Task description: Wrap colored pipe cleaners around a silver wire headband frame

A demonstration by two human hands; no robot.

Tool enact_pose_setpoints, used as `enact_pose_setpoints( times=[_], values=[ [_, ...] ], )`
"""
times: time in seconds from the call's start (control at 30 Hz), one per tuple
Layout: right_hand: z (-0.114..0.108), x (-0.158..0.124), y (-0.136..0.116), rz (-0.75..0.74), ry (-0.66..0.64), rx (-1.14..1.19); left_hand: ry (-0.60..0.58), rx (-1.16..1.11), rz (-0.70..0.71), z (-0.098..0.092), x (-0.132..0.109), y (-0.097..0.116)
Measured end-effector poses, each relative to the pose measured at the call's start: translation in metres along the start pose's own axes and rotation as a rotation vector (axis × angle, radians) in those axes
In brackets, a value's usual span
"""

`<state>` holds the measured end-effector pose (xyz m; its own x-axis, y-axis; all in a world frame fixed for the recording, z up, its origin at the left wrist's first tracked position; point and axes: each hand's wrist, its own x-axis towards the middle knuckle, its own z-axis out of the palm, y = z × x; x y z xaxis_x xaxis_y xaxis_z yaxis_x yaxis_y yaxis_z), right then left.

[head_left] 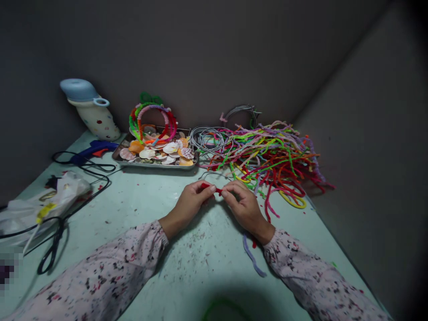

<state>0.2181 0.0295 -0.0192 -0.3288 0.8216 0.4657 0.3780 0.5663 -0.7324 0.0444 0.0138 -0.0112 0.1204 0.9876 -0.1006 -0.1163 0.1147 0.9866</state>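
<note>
My left hand (191, 206) and my right hand (242, 206) meet above the pale green table (207, 267), their fingertips pinching a short red pipe cleaner (210, 187). A thin grey wire (214, 175) seems to arch just above it. Beyond my right hand lies a tangled heap of multicoloured pipe cleaners (267, 160), with a yellow loop (293, 200) at its edge. A loose lilac pipe cleaner (252, 257) lies below my right wrist. Part of the red piece is hidden by my fingers.
A metal tray of scallop shells (154, 163) holds pipe-cleaner-wrapped hoops (152, 122). Grey wire coils (207, 139) lie beside it. At left are a glue gun (93, 150), black cable (88, 167), black-handled scissors (51, 254), a plastic bag (43, 206) and a spotted ceramic pot (96, 118).
</note>
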Motion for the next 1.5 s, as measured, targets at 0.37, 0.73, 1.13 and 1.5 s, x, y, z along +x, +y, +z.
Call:
enact_pose_setpoints(
  times=[0.37,0.73,1.13,1.5],
  values=[
    [-0.0018,0.0001,-0.0009,0.009,-0.024,-0.002,-0.02,0.042,0.037,-0.0008,-0.001,0.001],
    [-0.0004,0.0008,-0.0002,0.014,-0.007,-0.014,-0.016,0.0,0.026,0.0,-0.0004,0.0018],
    [-0.0006,0.0012,0.0004,-0.012,-0.028,-0.006,-0.025,0.046,0.036,-0.0007,-0.0006,0.0029],
    [0.0008,0.0005,-0.004,-0.063,0.075,-0.116,-0.011,-0.064,-0.024,-0.0028,0.0002,-0.0002]
  ],
)
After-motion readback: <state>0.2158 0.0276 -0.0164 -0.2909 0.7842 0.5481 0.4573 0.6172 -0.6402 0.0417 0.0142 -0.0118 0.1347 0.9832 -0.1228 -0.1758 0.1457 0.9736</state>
